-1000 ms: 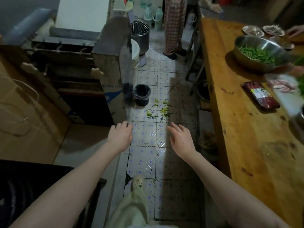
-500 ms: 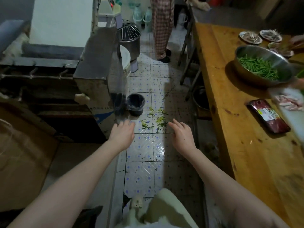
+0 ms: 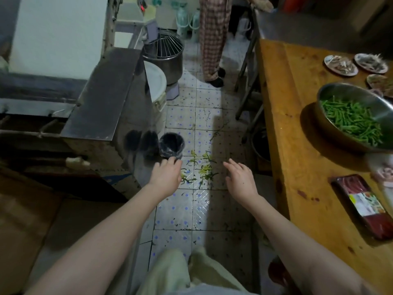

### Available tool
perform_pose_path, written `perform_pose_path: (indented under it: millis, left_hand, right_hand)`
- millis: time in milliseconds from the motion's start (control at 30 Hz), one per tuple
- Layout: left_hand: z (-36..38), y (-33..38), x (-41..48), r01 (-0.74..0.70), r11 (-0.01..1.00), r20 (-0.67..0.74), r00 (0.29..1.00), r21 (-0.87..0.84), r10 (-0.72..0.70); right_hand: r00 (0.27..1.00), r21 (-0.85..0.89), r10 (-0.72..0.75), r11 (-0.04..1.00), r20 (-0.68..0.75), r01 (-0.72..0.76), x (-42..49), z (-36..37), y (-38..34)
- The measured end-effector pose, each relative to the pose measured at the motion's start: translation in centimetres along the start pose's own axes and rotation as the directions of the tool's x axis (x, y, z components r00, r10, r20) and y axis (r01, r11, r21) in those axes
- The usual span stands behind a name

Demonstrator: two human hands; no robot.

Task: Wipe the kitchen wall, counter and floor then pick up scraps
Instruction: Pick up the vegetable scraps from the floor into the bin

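Green and yellow vegetable scraps (image 3: 201, 170) lie scattered on the dotted tile floor (image 3: 185, 211). A small black bin (image 3: 171, 145) with a liner stands just behind them, against a metal cabinet. My left hand (image 3: 165, 176) is stretched out palm down, fingers apart, in line with the bin's base and the left edge of the scraps. My right hand (image 3: 240, 180) is also out, open and empty, at the right of the scraps. Neither hand holds anything.
A long wooden table (image 3: 297, 145) runs along the right with a steel bowl of green beans (image 3: 353, 118), a packaged meat tray (image 3: 365, 206) and small plates (image 3: 340, 66). A metal cabinet (image 3: 106, 99) and mixer bowl (image 3: 164, 56) stand left. A person in checked trousers (image 3: 212, 39) stands at the far end.
I have stepped forward along the aisle. Both hands have advanced toward the scraps and bin, staying open and empty.
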State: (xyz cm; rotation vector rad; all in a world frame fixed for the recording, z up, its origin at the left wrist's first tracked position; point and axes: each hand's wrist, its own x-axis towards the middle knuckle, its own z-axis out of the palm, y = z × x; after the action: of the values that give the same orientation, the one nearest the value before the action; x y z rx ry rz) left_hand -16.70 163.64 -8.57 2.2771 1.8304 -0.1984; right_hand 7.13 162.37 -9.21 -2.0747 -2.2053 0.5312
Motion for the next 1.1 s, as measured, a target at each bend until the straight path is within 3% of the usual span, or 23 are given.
perform_pose_path:
  millis: [433,667,1100]
  left_hand:
    - [1.9,-3.4,14.4,-0.046,0.998,0.117,0.992,-0.039,0.05]
    - [5.8,-3.8,21.7,0.0,0.997,0.168,0.986,-0.075,0.012]
    - [29.6,-6.6,36.8,0.007,0.994,0.16,0.987,-0.111,0.011]
  right_hand:
    - [0.987,0.031,0.145,0.989,0.063,-0.147,12.9,2.2,-0.1]
    - [0.978,0.081,0.195,0.976,0.076,-0.201,19.4,6.2,1.2]
    - [0.987,0.101,0.143,0.984,0.069,-0.15,33.6,29.7,11.7]
